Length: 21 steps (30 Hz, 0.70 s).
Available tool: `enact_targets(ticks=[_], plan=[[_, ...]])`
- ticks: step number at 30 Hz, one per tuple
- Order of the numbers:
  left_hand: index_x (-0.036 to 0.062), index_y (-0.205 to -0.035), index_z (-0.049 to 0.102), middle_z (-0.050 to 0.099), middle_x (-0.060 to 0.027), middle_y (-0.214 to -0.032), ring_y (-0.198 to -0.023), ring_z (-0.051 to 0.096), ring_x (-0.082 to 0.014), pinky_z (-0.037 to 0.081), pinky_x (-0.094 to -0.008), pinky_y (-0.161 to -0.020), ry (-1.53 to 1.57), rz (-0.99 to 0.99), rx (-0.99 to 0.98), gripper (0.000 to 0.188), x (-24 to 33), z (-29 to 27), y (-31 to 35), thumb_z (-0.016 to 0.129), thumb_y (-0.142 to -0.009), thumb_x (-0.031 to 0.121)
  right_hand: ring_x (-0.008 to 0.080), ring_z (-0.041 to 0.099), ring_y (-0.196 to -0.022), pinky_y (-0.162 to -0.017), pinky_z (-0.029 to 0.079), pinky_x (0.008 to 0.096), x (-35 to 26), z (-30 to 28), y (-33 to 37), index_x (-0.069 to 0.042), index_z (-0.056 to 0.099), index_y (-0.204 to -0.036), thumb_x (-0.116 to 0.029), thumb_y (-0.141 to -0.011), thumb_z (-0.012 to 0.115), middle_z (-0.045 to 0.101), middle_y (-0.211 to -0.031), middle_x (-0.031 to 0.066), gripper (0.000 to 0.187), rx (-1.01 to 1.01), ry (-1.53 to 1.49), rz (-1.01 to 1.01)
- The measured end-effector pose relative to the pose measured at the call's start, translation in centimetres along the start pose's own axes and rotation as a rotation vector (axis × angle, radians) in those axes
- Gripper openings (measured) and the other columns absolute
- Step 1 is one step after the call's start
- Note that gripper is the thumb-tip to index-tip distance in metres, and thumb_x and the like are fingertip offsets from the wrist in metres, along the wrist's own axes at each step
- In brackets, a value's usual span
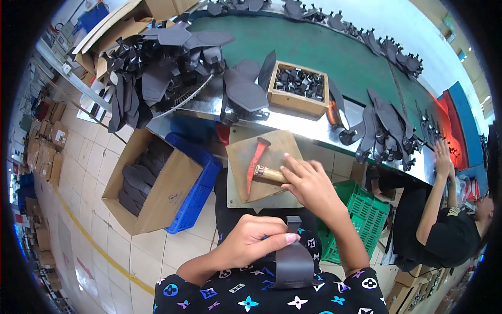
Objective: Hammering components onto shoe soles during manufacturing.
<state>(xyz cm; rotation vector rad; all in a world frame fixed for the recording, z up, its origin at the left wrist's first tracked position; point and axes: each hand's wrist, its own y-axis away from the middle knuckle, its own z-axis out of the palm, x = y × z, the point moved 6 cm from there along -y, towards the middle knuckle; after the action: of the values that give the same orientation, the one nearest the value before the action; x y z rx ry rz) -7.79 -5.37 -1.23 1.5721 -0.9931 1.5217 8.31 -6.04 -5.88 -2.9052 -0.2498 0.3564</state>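
I log left grip clamped on the dark heeled sole over the patterned shirt, right grip at the brass-coloured rod on the board, closure unclear; likely a tool-handling step, next needing a steady sole

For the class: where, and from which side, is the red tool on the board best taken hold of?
Probably by the lower half of the red tool, coming from the left. Its slim shaft runs toward the person, narrow enough to close around, with the wider dark head at the far end. On its right, the brass-coloured cylinder and right hand would crowd the approach.
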Motion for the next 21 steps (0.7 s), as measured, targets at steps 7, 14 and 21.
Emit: enact_targets(ticks=[7,14,21], plan=[[-0.0054,-0.095,0.069,0.063,-0.0088,-0.079,-0.071,0.059,-0.0159,0.045,-0.0298,-0.066,0.198,-0.079,-0.085,0.023,-1.3,1.1,0.2,0.061,-0.099,0.016,0.0381,0.064,-0.114,-0.100,0.048,0.0471,-2.3,-3.0,1.9,0.005,0.070,-0.104,-0.041,-0.097,0.062,0.067,-0.116,0.0276,0.047,-0.106,-1.651,-0.059],[-0.0048,-0.106,0.071,0.067,-0.0108,-0.095,-0.092,0.061,-0.0157,0.045,-0.0302,-0.081,0.391,-0.109,-0.273,0.025,-1.5,1.9,-0.8,0.061,-0.099,0.018,0.0339,0.065,-0.096,-0.085,0.053,0.0436,-2.5,-4.7,2.0,0.006,0.069,-0.098,-0.033,-0.087,0.076,0.068,-0.100,0.0168,0.041,-0.102,-1.486,-0.254],[-0.0006,-0.150,0.033,0.058,-0.0128,-0.131,-0.119,0.057,-0.0172,0.043,-0.0319,-0.104,0.905,-0.265,-0.208,0.064,-4.2,2.7,-2.8,0.063,-0.098,0.020,0.0204,0.064,-0.096,-0.086,0.051,0.0334,4.4,-6.9,1.8,0.003,0.065,-0.103,-0.016,-0.091,0.072,0.067,-0.103,0.0126,0.024,0.296,-1.278,0.107]])
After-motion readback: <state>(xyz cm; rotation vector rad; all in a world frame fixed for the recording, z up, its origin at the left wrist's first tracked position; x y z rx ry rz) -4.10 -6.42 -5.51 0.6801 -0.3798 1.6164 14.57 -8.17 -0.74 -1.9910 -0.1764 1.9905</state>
